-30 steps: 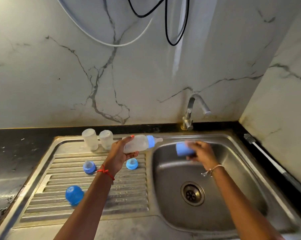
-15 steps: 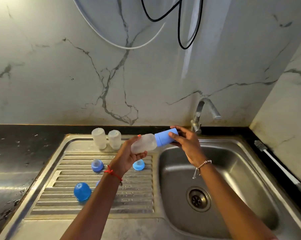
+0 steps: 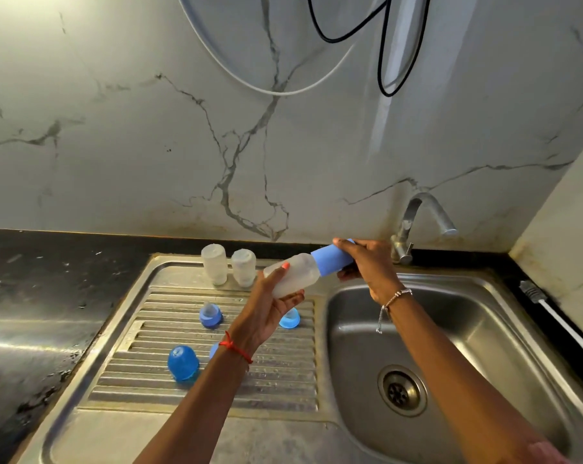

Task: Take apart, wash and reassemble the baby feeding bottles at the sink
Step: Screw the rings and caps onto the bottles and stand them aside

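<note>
Left hand point(image 3: 266, 313) grips the bottle point(image 3: 292, 274); right hand point(image 3: 367, 264), at 3 o'clock, clenches the blue cap point(image 3: 332, 257), now seated further on (bottle tilted as before).

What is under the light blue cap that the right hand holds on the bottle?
The light blue cap sits over the bottle neck, gripped by the right hand. What lies beneath is covered; the left hand holds the body.

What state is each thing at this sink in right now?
Held bottle: tilted, blue cap on.
Left hand: gripping bottle.
Right hand: gripping cap.
Two bottles: standing, capless.
Tap: no water running.
Sink basin: unfilled.
</note>
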